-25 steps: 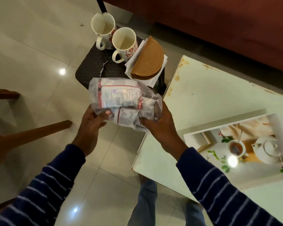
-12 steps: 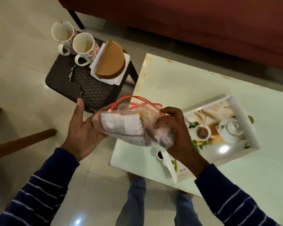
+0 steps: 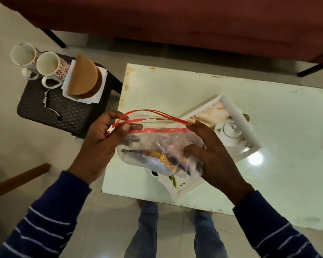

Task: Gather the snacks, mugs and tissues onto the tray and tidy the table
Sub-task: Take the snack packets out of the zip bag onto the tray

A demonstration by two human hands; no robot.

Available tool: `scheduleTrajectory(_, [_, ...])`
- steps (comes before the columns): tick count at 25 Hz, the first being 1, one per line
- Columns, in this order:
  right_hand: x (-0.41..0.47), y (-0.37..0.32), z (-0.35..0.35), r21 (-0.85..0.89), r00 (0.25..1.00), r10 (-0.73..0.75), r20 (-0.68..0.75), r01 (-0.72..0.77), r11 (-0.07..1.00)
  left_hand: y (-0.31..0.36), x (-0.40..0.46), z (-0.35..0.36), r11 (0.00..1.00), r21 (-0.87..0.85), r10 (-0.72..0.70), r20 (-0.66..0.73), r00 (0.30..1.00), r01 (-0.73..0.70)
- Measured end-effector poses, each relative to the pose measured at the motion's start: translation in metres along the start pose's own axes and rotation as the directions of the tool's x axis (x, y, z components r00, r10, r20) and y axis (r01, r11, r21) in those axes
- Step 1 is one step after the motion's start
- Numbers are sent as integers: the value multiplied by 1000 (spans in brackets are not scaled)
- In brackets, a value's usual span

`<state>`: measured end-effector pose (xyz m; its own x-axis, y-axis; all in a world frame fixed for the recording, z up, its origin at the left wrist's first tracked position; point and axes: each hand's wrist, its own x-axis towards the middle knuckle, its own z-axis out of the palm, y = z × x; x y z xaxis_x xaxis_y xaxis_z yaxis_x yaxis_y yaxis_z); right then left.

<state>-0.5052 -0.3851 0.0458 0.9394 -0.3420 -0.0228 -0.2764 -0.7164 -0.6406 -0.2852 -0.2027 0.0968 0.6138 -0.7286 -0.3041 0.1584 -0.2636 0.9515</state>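
- Both hands are on a clear zip bag (image 3: 162,148) full of wrapped snacks, held up in the air over the near left part of the white tabletop (image 3: 287,127).
- Left hand (image 3: 101,144) pinches the left end of the bag's red zip strip, right by the little white slider (image 3: 110,129), fingers curled around that edge.
- Right hand (image 3: 211,161) wraps the right side of the bag, thumb pressing into the plastic, fingertips up at the other end of the red strip. The bag's mouth gapes open between the two hands.
- The tray (image 3: 239,116), white-rimmed with a teapot picture printed inside, sits on the tabletop, partly hidden behind the bag and right hand.
- Two mugs (image 3: 47,68) with red flower prints stand side by side on a small dark stool (image 3: 63,110) to the left of the tabletop.
- Next to the mugs on the stool: a stack of white tissues (image 3: 99,92) in a round-topped brown holder (image 3: 84,79).
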Motion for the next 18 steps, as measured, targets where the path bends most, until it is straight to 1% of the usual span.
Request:
scheduleTrajectory(2, [-11,14,-14,-136,993,-109,-41,103,985,10,-1,17,992,107,60,-1,998,-60])
scheduleTrajectory(4, [-25,25,-35,-247,993,-117,-31,106,963,25,-4,37,964,236,126,-5,992,-121])
scheduleTrajectory(5, [-31,28,-44,-247,996,-93,-1,90,965,32,-6,48,939,298,175,10,985,-170])
scheduleTrajectory(6, [-37,29,-51,-200,998,-61,17,63,978,40,-8,58,907,355,229,34,973,-226])
scheduleTrajectory(8, [-44,30,-69,-3,1000,21,-9,-21,1000,52,-11,78,861,409,293,87,952,-303])
scheduleTrajectory(11, [-43,27,-89,286,987,90,-137,-47,957,65,-15,99,852,389,312,160,937,-350])
scheduleTrajectory(13, [-37,27,-99,476,968,194,-160,-96,874,69,-15,109,830,389,354,188,916,-400])
scheduleTrajectory(14, [-32,28,-104,516,954,254,-159,-139,845,71,-14,112,834,365,370,189,910,-415])
scheduleTrajectory(15, [-29,31,-110,502,941,300,-159,-185,845,72,-12,115,854,316,374,179,910,-413])
scheduleTrajectory(16, [-26,34,-115,452,937,320,-143,-225,863,73,-12,116,887,243,361,162,918,-392])
scheduleTrajectory(18, [-24,40,-123,398,951,302,-60,-255,881,74,-10,119,931,128,329,105,938,-341])
